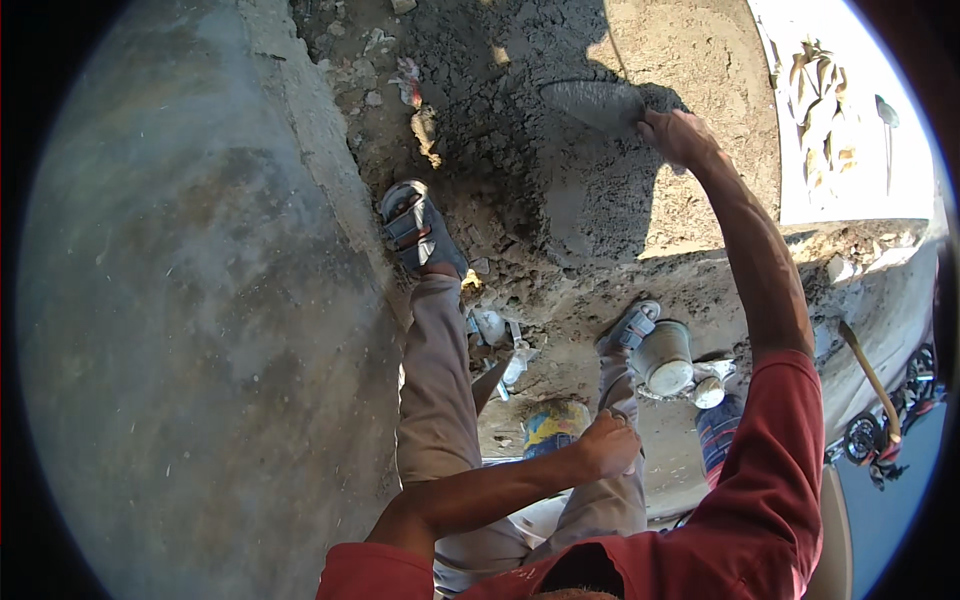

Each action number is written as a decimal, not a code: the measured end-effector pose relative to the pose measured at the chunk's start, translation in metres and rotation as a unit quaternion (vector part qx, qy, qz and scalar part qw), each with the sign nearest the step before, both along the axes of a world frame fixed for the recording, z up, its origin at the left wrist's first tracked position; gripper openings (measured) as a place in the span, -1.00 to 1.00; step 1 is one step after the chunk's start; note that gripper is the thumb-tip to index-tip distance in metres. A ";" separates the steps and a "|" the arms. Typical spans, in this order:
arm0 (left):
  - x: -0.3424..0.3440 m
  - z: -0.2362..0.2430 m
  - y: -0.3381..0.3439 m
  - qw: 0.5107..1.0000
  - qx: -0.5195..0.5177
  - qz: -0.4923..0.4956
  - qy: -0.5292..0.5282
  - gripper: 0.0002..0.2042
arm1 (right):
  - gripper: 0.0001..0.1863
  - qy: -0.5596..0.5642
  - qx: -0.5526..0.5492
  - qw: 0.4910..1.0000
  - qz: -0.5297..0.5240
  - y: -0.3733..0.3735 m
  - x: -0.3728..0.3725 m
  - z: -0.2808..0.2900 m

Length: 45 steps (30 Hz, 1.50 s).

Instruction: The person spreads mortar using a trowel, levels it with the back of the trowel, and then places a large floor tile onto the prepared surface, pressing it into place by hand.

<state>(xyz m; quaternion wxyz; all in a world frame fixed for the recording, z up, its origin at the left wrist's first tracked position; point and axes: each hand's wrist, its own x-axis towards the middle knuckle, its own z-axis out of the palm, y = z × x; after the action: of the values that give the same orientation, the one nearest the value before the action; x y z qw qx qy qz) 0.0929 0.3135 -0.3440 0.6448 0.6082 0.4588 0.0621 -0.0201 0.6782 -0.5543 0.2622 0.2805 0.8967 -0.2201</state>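
My right hand (680, 140) reaches far forward, its fingers wrapped round the handle end of a trowel (592, 102). The pointed metal blade lies flat on wet grey mortar (590, 190), pointing left. Around the blade the mortar is partly smooth and partly rough and crumbly. My left hand (608, 445) is closed in a fist above my right leg, the forearm bent across my lap, and nothing shows in it. My left sandalled foot (415, 225) stands beside the mortar's left edge; the right foot (635, 325) is lower down.
A smooth grey concrete surface (220, 300) fills the left. Below the mortar bed stand a mortar-stained bucket (667, 355) and a yellow-and-blue container (553, 425). At the right are a white sheet with a leaf pattern (860, 170), a wooden tool handle (870, 375) and a motorbike (915, 375).
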 end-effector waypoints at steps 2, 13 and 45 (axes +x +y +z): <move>-0.006 -0.001 -0.003 1.000 -0.009 0.004 0.001 -0.58 | -0.63 0.016 0.055 0.997 0.054 0.012 -0.052 0.000; -0.015 0.001 -0.005 0.999 0.018 0.032 0.014 -0.58 | -0.57 -0.166 -0.219 0.961 -0.008 -0.054 -0.013 0.057; -0.030 0.002 0.014 0.996 0.016 0.085 0.036 -0.76 | -0.55 0.070 -0.068 0.980 -0.172 -0.001 -0.053 -0.015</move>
<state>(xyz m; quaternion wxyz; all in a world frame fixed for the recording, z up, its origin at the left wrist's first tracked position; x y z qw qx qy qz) 0.0630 0.3273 -0.3418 0.6104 0.5791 0.5307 0.1016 -0.0735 0.6770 -0.5696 0.1751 0.3961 0.8340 -0.3418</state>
